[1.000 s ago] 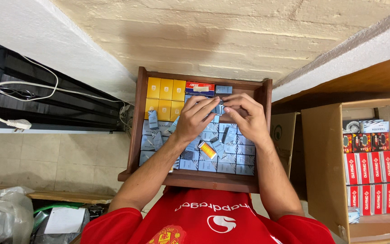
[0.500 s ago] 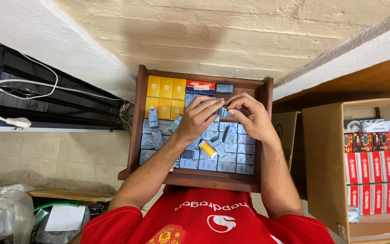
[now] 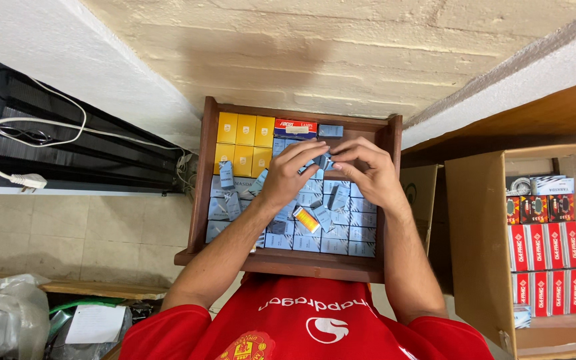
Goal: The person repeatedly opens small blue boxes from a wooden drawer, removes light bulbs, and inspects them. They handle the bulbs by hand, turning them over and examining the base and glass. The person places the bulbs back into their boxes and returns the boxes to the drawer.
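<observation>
A wooden drawer [image 3: 197,200] is packed with several small blue-grey boxes [image 3: 341,230]. Yellow boxes [image 3: 244,143] fill its far left corner, and a red box [image 3: 295,127] lies along the far wall. One orange box [image 3: 306,219] lies tilted among the blue ones. My left hand [image 3: 287,179] and my right hand [image 3: 370,175] meet over the far middle of the drawer. Their fingertips pinch one small blue-grey box [image 3: 324,161] between them. My forearms cover part of the rows below.
An open cardboard carton [image 3: 478,267] with rows of red boxes [image 3: 543,247] stands to the right. A white cable with a plug [image 3: 27,180] lies on dark slats at the left. A plastic bag [image 3: 5,313] and a sheet of paper [image 3: 95,324] lie at the lower left.
Both hands have shifted slightly toward the far end of the drawer, and their fingertips have closed together on one small blue-grey box.
</observation>
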